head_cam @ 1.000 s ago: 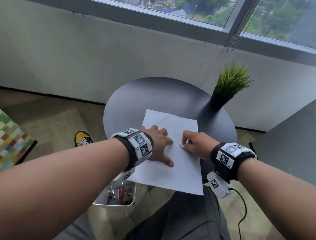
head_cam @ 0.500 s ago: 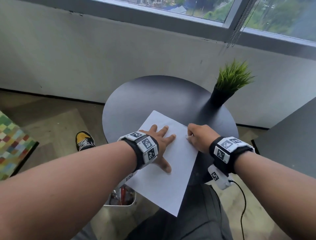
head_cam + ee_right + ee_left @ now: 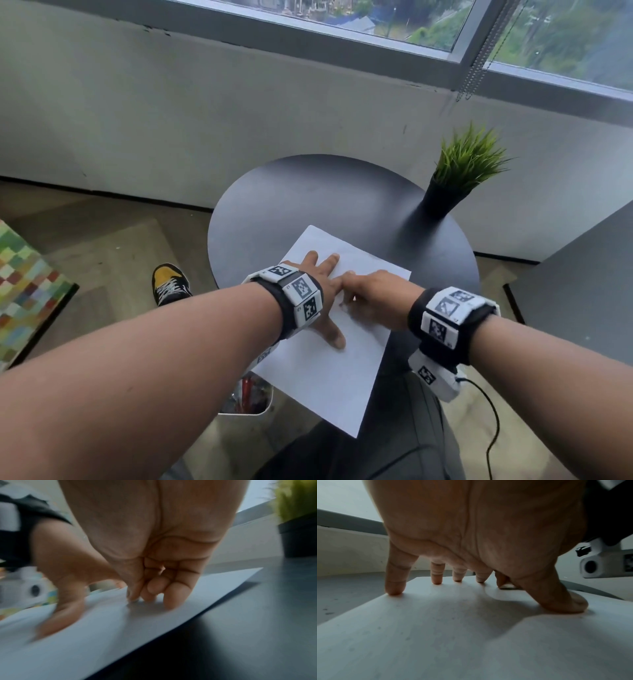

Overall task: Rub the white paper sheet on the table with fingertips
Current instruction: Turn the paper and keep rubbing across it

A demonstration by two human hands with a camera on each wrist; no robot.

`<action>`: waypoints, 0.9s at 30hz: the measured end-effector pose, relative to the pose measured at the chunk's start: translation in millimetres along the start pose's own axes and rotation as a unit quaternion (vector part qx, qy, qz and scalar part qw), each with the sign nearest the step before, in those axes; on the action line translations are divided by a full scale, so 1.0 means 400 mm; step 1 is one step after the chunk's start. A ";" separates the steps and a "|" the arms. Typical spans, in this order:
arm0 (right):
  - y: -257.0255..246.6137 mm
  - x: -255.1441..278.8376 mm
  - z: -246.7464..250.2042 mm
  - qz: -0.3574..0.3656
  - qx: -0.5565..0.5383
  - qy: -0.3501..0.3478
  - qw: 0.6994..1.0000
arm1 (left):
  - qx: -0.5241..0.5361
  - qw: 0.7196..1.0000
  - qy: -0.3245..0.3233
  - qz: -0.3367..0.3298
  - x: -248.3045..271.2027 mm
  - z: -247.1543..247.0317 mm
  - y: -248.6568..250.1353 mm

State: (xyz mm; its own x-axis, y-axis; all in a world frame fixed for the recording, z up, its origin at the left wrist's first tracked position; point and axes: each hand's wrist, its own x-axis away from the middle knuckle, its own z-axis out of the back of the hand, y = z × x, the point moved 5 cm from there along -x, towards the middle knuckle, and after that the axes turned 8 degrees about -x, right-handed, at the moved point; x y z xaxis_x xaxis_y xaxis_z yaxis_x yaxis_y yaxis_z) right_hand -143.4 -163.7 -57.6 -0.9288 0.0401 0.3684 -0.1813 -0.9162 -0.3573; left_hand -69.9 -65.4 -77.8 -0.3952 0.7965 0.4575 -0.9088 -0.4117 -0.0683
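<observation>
Mid-rub: the left hand, fingers spread, pins the white paper sheet while the right hand's bunched, curled fingertips press it; next, likely another light stroke

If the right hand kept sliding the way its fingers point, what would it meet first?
Probably the left hand: the right hand points left across the paper sheet, fingertips near or touching the left fingers; the gap is unclear.

your arms are bare, with no sleeves. your left wrist carries a black band set with white blocks printed with black square markers; your right wrist has the same. a white camera unit hangs under the right band, trailing a thin black cable. you wear dark grey trousers and a yellow-and-black shoe with white laces.
</observation>
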 end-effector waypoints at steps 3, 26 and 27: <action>0.096 -0.019 0.068 -0.099 0.001 0.071 0.993 | -0.007 1.000 -0.001 0.007 0.002 0.000 0.001; 0.137 0.017 0.064 -0.165 0.022 0.105 0.980 | 0.015 1.000 -0.016 -0.007 0.038 -0.008 -0.004; 0.141 0.016 0.067 -0.175 0.027 0.107 0.978 | 0.005 1.000 -0.026 -0.017 0.045 -0.013 -0.013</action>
State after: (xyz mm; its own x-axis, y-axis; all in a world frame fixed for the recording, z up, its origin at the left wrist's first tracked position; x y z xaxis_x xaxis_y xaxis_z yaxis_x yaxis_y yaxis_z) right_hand -150.8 -225.9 -52.3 -0.8604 0.4323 0.2699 -0.4882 -0.8512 -0.1928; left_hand -72.9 -46.6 -74.0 -0.3558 0.7864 0.5049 -0.9204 -0.3885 -0.0435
